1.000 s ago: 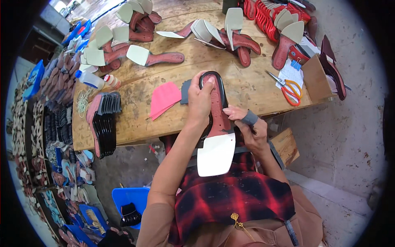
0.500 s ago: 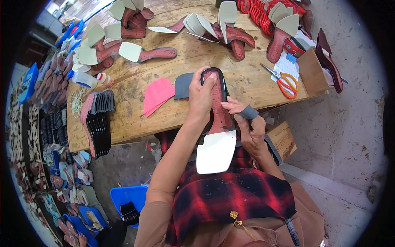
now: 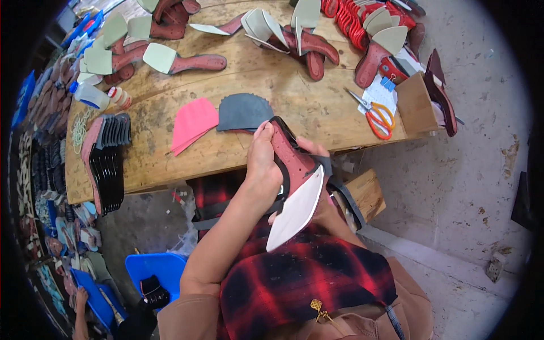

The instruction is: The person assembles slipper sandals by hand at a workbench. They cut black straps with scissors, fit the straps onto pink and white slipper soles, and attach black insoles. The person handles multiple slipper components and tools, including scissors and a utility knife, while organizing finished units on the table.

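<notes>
The left hand (image 3: 263, 161) grips a red insole (image 3: 290, 161) by its side, holding it tilted above the worktop's (image 3: 317, 107) near edge, over the lap. The right hand (image 3: 317, 156) is mostly hidden behind the insole; its fingers curl over the far edge, gripping it. A white sheet (image 3: 294, 212) hangs from the insole's near end. A pink piece (image 3: 192, 122) and a grey piece (image 3: 242, 112) lie just beyond, scissors (image 3: 375, 116) toward the right edge.
</notes>
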`<action>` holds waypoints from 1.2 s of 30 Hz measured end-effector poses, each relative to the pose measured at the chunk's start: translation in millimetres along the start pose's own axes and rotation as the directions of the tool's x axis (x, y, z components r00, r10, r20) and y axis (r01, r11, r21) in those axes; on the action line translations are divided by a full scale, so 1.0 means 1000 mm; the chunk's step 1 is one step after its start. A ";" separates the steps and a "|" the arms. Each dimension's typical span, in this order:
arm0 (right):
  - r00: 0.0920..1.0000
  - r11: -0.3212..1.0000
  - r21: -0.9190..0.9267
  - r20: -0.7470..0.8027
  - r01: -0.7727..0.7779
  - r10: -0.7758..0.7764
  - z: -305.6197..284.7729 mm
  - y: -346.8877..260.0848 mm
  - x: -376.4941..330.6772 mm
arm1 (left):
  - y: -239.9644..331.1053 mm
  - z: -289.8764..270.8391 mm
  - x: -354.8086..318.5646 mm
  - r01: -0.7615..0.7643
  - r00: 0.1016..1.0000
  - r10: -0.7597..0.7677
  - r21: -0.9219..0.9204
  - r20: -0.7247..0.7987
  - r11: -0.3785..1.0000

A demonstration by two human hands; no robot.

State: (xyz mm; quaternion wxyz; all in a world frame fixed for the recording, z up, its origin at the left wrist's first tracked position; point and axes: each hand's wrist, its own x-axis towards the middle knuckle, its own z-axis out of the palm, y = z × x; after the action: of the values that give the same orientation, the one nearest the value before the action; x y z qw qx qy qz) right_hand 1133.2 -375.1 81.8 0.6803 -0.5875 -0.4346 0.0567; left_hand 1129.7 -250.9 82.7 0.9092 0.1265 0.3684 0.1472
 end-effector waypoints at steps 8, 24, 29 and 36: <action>0.861 0.678 0.675 -0.124 -0.291 0.493 -0.025 -0.046 0.041 | 0.054 -0.014 -0.084 -0.553 0.829 0.110 0.776 0.548 0.303; 0.513 0.467 0.643 -0.132 -0.607 0.848 -0.047 -0.031 0.011 | 0.075 -0.011 -0.081 -0.563 0.764 -0.314 0.820 0.563 0.100; 0.768 0.758 0.131 0.158 -0.639 0.621 -0.050 -0.059 0.014 | 0.075 -0.013 -0.070 -0.604 0.777 -0.267 0.795 0.571 -0.059; 0.761 0.527 0.705 0.029 -0.475 0.648 -0.048 -0.061 0.056 | 0.063 0.052 -0.076 -0.759 0.647 -0.101 0.626 0.756 -0.180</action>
State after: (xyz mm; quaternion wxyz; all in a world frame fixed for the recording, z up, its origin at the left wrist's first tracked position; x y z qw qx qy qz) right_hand 1172.8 -396.9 165.7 0.8353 -0.4094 -0.0842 0.3572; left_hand 1103.0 -226.1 188.6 0.4918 0.8694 0.0006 0.0479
